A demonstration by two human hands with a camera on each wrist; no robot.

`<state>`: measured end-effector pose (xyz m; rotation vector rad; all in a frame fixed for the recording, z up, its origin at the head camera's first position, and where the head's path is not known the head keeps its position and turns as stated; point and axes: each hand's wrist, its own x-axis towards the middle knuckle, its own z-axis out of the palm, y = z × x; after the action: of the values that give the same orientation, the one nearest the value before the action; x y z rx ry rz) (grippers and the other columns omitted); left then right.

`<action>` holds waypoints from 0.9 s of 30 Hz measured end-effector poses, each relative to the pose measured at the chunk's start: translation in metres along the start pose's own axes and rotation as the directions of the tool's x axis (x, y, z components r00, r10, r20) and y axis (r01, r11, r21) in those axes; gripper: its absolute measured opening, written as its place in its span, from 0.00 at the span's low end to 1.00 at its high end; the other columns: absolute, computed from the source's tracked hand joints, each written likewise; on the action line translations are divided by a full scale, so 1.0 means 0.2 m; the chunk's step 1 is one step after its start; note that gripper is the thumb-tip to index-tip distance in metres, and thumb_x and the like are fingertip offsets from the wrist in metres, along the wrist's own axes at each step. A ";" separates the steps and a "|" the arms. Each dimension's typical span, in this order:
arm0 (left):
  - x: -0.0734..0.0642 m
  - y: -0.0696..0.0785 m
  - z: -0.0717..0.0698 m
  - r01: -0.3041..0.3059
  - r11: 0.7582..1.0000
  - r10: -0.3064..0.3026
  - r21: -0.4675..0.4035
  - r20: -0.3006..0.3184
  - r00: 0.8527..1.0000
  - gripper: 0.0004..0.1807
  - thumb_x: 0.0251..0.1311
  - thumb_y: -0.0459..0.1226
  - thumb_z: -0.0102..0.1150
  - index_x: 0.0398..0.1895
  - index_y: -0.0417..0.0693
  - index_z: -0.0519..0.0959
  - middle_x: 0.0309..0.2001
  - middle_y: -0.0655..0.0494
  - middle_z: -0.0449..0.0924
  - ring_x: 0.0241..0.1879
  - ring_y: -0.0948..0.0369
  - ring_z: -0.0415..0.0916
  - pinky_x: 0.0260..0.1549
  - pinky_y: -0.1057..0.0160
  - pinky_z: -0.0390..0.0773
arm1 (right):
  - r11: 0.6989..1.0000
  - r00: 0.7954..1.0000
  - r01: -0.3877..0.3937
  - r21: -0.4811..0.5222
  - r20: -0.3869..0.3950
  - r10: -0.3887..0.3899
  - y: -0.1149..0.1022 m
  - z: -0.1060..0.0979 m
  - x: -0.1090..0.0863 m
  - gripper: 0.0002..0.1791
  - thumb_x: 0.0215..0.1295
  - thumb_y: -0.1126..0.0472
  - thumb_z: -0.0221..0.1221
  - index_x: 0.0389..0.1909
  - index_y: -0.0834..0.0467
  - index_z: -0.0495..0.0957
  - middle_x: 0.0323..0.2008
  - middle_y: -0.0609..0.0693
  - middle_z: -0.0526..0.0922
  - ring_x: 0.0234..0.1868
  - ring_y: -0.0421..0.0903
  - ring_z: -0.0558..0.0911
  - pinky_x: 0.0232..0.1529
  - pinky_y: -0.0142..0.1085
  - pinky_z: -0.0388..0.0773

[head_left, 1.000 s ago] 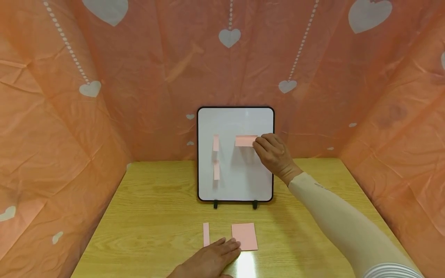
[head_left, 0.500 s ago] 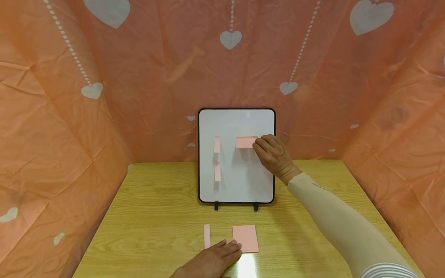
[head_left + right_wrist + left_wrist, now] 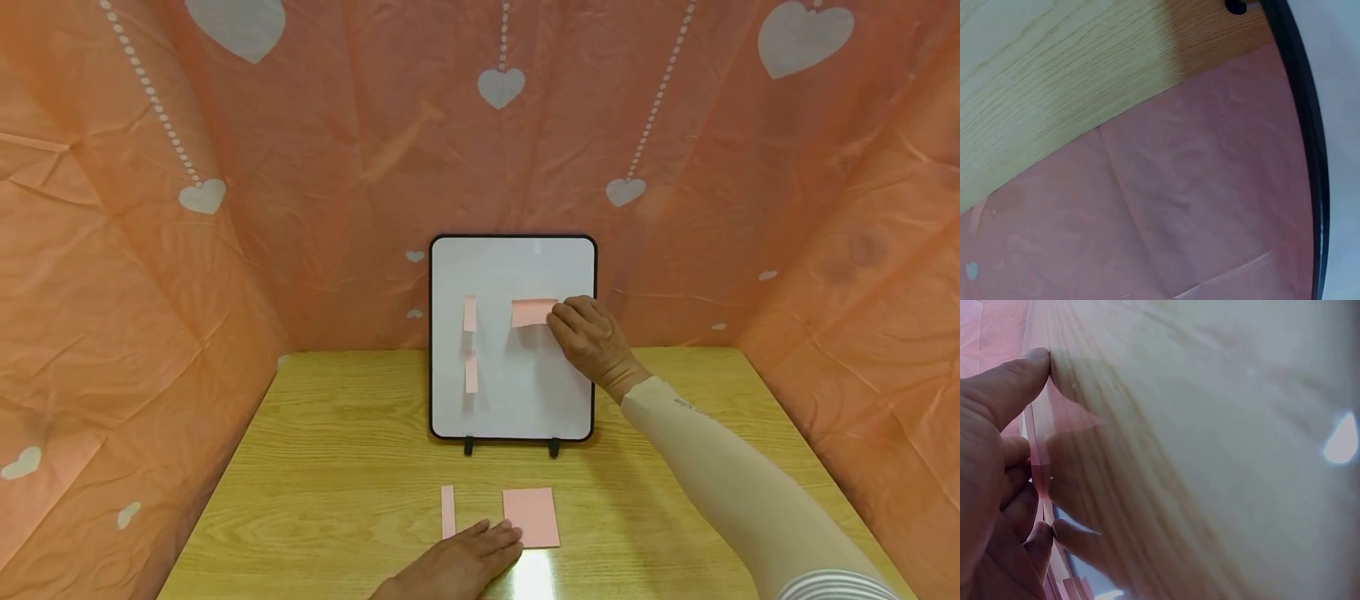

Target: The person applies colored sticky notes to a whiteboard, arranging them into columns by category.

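At the upper right of the whiteboard (image 3: pixel 513 392), my right hand (image 3: pixel 592 337) pinches the right end of a pink sticky note (image 3: pixel 533 312). The note's lower edge stands off the board and its far left end is free of the fingers. My left hand (image 3: pixel 457 562) lies flat on the table, its fingertips touching the left edge of a pink sticky note pad (image 3: pixel 531 517). In the left wrist view the left hand's thumb (image 3: pixel 1019 378) and fingers rest on the shiny tabletop. The right hand is out of the right wrist view.
Two narrow pink strips (image 3: pixel 470 313) hang one above the other on the board's left side. A narrow pink strip pad (image 3: pixel 447 511) lies left of the square pad. The board stands on black feet (image 3: pixel 554 448). Orange cloth with white hearts (image 3: pixel 501 88) surrounds the table (image 3: pixel 315 467).
The head view has shifted slightly, so everything sits a little lower. My right hand has come down slightly on the note, whose lower edge now bends outward. The left hand stays in place.
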<state>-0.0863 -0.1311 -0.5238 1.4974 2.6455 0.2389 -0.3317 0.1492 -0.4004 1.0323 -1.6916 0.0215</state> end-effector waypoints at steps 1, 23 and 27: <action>0.00 0.00 0.00 -0.002 1.000 0.002 0.001 -0.001 1.000 0.45 0.76 0.69 0.37 0.80 0.47 0.67 0.80 0.53 0.65 0.79 0.57 0.64 0.75 0.57 0.71 | 1.000 1.000 -0.002 0.005 0.006 0.002 0.00 0.00 0.00 0.02 0.70 0.70 0.66 0.36 0.65 0.83 0.37 0.57 0.86 0.41 0.56 0.83 0.45 0.48 0.87; 0.00 0.00 0.00 -0.024 0.999 0.025 0.048 -0.018 1.000 0.45 0.77 0.69 0.37 0.80 0.47 0.68 0.79 0.53 0.66 0.78 0.57 0.65 0.74 0.58 0.72 | 0.999 0.989 -0.029 -0.041 0.144 0.035 -0.02 0.00 -0.02 0.04 0.71 0.68 0.66 0.35 0.63 0.83 0.39 0.56 0.87 0.44 0.54 0.84 0.52 0.45 0.86; -0.01 0.00 0.00 -0.024 0.999 0.025 0.041 -0.019 1.000 0.45 0.77 0.68 0.37 0.80 0.46 0.67 0.80 0.53 0.66 0.78 0.57 0.64 0.74 0.58 0.71 | 0.999 0.986 -0.028 -0.042 0.165 0.034 -0.02 0.01 -0.02 0.04 0.71 0.67 0.66 0.35 0.64 0.83 0.39 0.56 0.87 0.44 0.54 0.84 0.53 0.44 0.86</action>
<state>-0.0855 -0.1320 -0.5243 1.5481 2.6642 0.2042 -0.3302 0.1484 -0.4065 1.0004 -1.8510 -0.0791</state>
